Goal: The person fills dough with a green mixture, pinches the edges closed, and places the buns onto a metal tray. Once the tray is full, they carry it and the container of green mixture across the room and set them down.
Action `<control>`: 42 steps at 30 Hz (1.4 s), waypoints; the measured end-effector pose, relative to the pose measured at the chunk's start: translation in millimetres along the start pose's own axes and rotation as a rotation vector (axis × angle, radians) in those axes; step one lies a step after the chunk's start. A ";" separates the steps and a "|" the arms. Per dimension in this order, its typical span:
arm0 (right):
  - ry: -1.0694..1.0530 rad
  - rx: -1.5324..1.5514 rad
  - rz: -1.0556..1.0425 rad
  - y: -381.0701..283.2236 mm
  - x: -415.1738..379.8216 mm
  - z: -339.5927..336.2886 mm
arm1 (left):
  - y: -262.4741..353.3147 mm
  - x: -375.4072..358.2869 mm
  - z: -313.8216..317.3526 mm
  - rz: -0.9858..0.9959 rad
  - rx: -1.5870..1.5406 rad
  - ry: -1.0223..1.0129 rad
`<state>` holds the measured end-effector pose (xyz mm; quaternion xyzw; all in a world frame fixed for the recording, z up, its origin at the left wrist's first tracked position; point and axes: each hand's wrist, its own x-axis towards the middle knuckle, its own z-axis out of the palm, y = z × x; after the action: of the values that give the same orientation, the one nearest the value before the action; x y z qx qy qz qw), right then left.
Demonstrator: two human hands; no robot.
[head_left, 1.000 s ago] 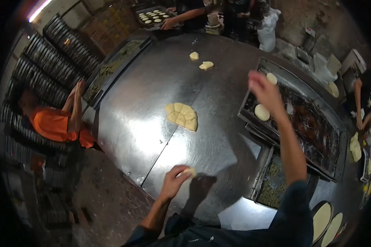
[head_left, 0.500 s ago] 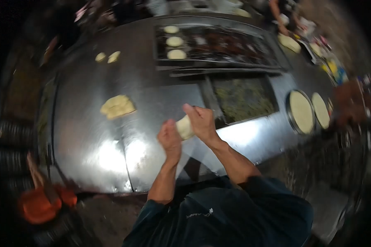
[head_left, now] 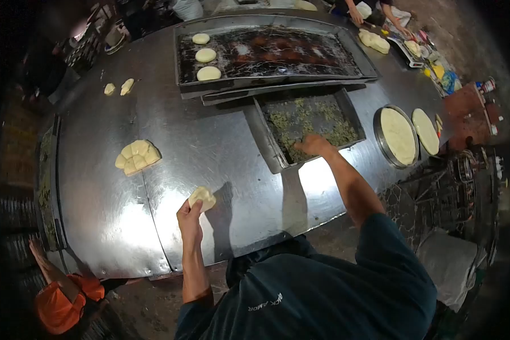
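My left hand (head_left: 190,219) grips a flattened piece of pale dough (head_left: 203,198) between thumb and fingers, held above the metal table. In the shallow metal tray (head_left: 354,126), my right hand (head_left: 314,146) reaches down into a crumbly green mixture (head_left: 309,113). Its fingers are curled together at the tray's near side, and the fingertips are partly buried in the mixture. To the left of my hands, a cluster of joined dough pieces (head_left: 137,157) lies on the table.
A large dark pan (head_left: 277,54) with several dough rounds (head_left: 205,55) stands at the back. Two small dough bits (head_left: 127,86) lie far left. At right are a round pan of dough (head_left: 398,136) and a co-worker's hands (head_left: 399,28). Another person in orange (head_left: 59,306) is at lower left.
Both hands were together on the dough. Now my left hand holds it alone, lower and further left, while my right hand has moved right into the tray. The view has shifted.
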<state>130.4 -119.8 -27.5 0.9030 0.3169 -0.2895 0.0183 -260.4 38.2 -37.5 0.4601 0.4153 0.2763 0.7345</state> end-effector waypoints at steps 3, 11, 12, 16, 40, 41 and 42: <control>0.098 -0.122 -0.192 -18.9 4.0 31.4 | -3.0 -10.2 -5.9 0.028 -0.109 0.126; 0.412 0.121 -0.379 -17.4 33.4 -9.6 | 4.0 -0.5 26.9 -0.048 -0.337 0.095; 0.351 -0.003 -0.332 -22.0 37.7 -11.8 | 4.8 5.0 34.2 -0.040 -0.337 0.108; 0.540 -0.366 -0.629 -17.5 45.5 18.7 | 6.0 43.7 76.9 -0.062 -0.194 0.005; 0.793 0.531 -0.543 -26.6 3.7 -9.9 | -26.4 134.6 311.5 -0.106 -0.248 -0.191; 0.911 0.376 -0.503 -33.6 3.3 -0.2 | -28.9 133.9 314.5 -0.089 -0.247 -0.145; 0.864 0.426 -0.521 -30.8 7.1 2.1 | -33.2 137.0 313.2 -0.061 -0.224 -0.169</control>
<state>115.8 -91.7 -28.4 0.8151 0.4431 0.0550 -0.3693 79.9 -7.7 -43.7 0.3842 0.3324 0.2589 0.8215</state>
